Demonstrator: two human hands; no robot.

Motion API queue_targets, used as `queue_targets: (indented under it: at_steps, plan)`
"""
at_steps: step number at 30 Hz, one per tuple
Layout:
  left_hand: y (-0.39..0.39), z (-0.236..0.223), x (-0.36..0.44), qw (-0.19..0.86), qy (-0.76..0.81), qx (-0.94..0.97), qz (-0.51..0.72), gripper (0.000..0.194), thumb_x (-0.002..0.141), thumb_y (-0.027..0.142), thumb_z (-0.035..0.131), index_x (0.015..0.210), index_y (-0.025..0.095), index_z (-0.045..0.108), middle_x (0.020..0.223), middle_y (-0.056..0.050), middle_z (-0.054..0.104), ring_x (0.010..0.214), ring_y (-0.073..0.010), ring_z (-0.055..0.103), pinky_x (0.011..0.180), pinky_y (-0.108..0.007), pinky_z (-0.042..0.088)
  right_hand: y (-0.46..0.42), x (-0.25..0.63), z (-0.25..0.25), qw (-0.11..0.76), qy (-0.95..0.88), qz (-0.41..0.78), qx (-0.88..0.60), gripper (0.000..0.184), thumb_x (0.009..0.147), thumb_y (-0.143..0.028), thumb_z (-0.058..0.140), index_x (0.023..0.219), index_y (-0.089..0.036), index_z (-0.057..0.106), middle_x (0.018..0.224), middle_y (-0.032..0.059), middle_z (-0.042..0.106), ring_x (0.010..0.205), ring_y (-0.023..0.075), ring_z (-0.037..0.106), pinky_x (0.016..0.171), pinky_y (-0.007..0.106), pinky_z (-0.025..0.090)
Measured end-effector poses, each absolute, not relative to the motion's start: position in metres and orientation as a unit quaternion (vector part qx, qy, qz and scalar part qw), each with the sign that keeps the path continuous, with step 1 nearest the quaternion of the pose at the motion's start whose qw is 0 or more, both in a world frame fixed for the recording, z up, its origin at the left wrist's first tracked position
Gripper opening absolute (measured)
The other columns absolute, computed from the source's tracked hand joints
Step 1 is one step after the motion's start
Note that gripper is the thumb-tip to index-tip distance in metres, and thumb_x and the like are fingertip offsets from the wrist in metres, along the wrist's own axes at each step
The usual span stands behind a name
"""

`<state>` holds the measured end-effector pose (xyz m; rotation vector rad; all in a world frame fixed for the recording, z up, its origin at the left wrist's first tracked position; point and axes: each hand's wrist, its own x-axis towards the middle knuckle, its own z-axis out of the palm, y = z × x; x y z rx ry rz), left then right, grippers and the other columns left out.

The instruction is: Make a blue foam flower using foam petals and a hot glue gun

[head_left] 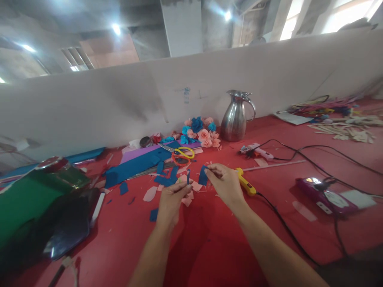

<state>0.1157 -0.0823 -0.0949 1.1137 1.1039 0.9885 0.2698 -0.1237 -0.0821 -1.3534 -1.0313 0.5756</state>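
Above the red table, my left hand point(173, 197) pinches a small rolled strip of blue paper point(188, 176) that stands upright from the fingertips. My right hand point(226, 185) grips a flat blue paper piece point(203, 175) between thumb and fingers. The two hands are apart, with the papers facing each other. Below and behind them lie pink paper scraps point(150, 194) and blue cut pieces point(169, 179). Scissors with a yellow and an orange handle point(184, 152) rest just beyond. A yellow glue gun point(247, 184) lies right beside my right hand.
Pink and blue paper flowers point(203, 133) and a steel jug point(235, 115) stand by the white partition point(119, 99). At right are a purple power strip point(327, 195), a white glue gun point(263, 152) and trailing cables. A dark bag point(72, 223) and green sheet point(26, 203) lie left.
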Motion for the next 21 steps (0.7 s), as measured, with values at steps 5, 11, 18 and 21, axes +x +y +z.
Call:
queue_targets:
  at_steps: [5,11,18,21]
  plan:
    - [-0.085,-0.094,0.118,0.643,0.447,0.459,0.42,0.03,0.052,0.028,0.081,0.079,0.014,0.078,0.083,-0.009,0.073,0.076,-0.0152,0.065,0.073,-0.023,0.049,-0.125,0.272,-0.079,0.616,-0.451,0.234,-0.602,0.019,0.077,-0.035,0.056,0.074,-0.018,0.064,0.064,0.0024,0.066,0.056,0.016,0.06,0.051,0.024,0.042]
    - [-0.091,-0.087,0.123,0.624,0.47,0.485,0.394,0.02,0.053,0.025,0.08,0.069,0.013,0.077,0.07,-0.008,0.072,0.061,-0.0128,0.062,0.06,-0.022,0.05,-0.124,0.273,-0.079,0.616,-0.441,0.239,-0.607,0.019,0.077,-0.036,0.056,0.072,-0.018,0.062,0.063,0.002,0.066,0.055,0.0157,0.06,0.05,0.024,0.043]
    - [-0.094,-0.091,0.127,0.611,0.479,0.502,0.38,0.022,0.055,0.026,0.08,0.074,0.014,0.077,0.07,-0.007,0.071,0.054,-0.011,0.06,0.05,-0.02,0.046,-0.122,0.273,-0.082,0.615,-0.448,0.211,-0.614,0.017,0.077,-0.034,0.055,0.073,-0.019,0.062,0.064,0.0025,0.066,0.058,0.0176,0.063,0.055,0.026,0.045]
    - [-0.096,-0.093,0.13,0.622,0.467,0.493,0.389,0.021,0.053,0.025,0.081,0.07,0.014,0.077,0.068,-0.006,0.07,0.055,-0.0108,0.06,0.055,-0.021,0.049,-0.122,0.272,-0.083,0.614,-0.452,0.22,-0.608,0.016,0.078,-0.033,0.054,0.074,-0.02,0.062,0.063,0.0022,0.066,0.058,0.0179,0.063,0.055,0.026,0.045]
